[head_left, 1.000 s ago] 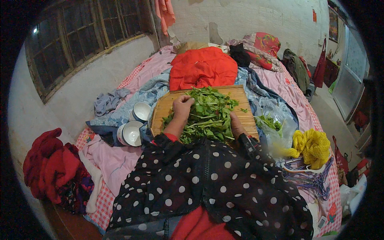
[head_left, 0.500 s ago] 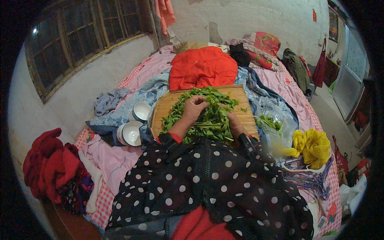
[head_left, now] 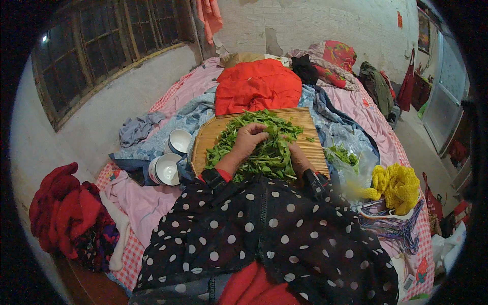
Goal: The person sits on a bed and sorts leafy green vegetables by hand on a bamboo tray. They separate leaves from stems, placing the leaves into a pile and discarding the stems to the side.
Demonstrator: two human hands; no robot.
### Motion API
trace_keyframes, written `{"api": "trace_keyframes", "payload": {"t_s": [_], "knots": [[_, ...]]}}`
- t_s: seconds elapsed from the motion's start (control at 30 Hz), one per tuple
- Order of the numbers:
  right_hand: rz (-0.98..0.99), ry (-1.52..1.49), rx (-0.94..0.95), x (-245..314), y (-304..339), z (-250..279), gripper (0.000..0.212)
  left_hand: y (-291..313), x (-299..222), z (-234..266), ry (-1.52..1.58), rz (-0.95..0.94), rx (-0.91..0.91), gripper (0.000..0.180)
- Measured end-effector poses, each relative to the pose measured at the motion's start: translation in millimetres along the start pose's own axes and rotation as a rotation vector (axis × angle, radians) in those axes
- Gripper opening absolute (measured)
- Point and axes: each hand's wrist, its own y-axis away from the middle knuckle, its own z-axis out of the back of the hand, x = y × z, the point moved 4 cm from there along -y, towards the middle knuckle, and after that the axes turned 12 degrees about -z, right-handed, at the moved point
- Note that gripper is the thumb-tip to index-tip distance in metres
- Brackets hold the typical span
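Observation:
A heap of leafy greens [head_left: 231, 147] lies spread over a slatted bamboo board [head_left: 312, 137] in front of me. Over the middle of the heap, my left hand [head_left: 250, 138] is closed, thumb and fingers pinching a leafy green. My right hand [head_left: 298, 155] is low at the right side of the heap. Leaves in front of it hide most of its fingers, so its grip does not show. A few loose leaf bits [head_left: 310, 139] rest on the board to the right.
Two white enamel bowls [head_left: 166, 169] lie tilted left of the board. On the right are a clear plastic bag [head_left: 356, 145] with greens, a yellow net cloth [head_left: 399, 188] and several clothes hangers [head_left: 396, 229]. A red cloth [head_left: 258, 86] lies beyond the board.
My left hand has shifted slightly to the right and down, still pinching at the greens. My right hand stays nearly in place.

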Motion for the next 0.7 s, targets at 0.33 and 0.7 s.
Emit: {"api": "trace_keyframes", "payload": {"t_s": [0.33, 0.7], "knots": [[0.035, -0.116, 0.079, 2.2, 4.5, -8.5, 0.026, -1.2, 24.4, 15.6, -0.154, 0.059, 0.001, 0.028], [0.043, -0.08, 0.013, -1.9, -2.8, 4.1, 0.025, 0.9, 46.5, 34.2, -0.459, 0.217, -0.117, 0.041]]}}
